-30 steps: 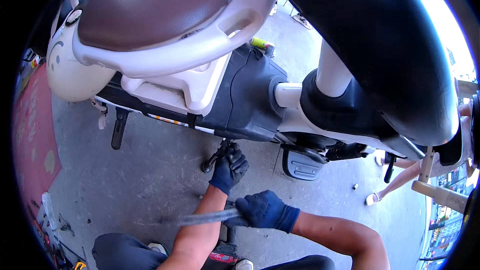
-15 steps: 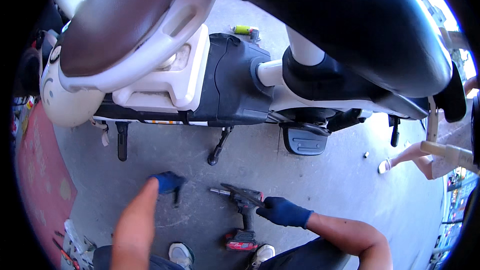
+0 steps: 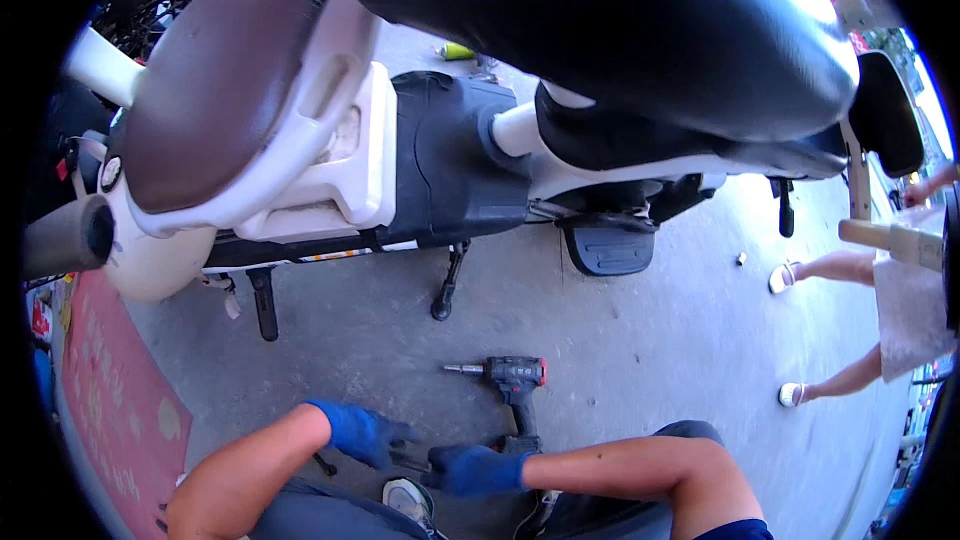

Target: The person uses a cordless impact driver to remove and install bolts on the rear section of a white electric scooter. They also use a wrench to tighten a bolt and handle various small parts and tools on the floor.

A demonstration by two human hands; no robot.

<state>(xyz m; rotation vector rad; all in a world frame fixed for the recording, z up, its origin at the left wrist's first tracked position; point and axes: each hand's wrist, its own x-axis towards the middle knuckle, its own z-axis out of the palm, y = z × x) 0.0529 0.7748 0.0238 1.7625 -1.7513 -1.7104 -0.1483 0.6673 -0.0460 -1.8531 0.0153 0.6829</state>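
My left hand point(image 3: 352, 432), in a blue glove, reaches in above my knees, its fingertips smeared by motion. Just right of it is my right hand point(image 3: 478, 470), gloved the same way and closed around a dark, narrow piece point(image 3: 408, 463) that I cannot name. The two hands nearly meet. Below my left wrist shows the end of a small dark object point(image 3: 324, 463); whether it lies on the ground or is held is unclear. A black and red cordless impact wrench point(image 3: 515, 372) with a silver socket stands past my right hand, which partly covers its base.
A white electric scooter point(image 3: 380, 150) with a brown seat point(image 3: 235, 90) and a long black seat point(image 3: 620, 30) spans the far side. Its kickstand point(image 3: 450, 285) and footrest point(image 3: 610, 252) jut toward me. A red mat point(image 3: 120, 390) lies left. A person's legs point(image 3: 835, 268) are at right.
Both hands have drawn in toward my knees and toward each other. My right hand has moved off the impact wrench with the dark narrow piece. The person at right now shows both legs.
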